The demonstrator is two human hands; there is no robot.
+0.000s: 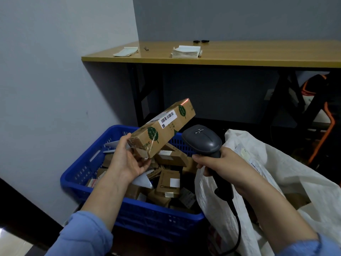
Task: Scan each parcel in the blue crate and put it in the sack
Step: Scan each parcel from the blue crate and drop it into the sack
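Left grip round parcel, fingers half-hidden

We hold a parcel up in our left hand, above the crate, with the scanner in our right hand just to its right. The sack sits right of the crate, touching it. Behind both stands a table with two paper stacks on top.

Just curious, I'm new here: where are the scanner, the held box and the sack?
scanner (202, 139): head view, its grey top.
held box (166, 131): head view, its brown side face.
sack (287, 163): head view, its white cloth.
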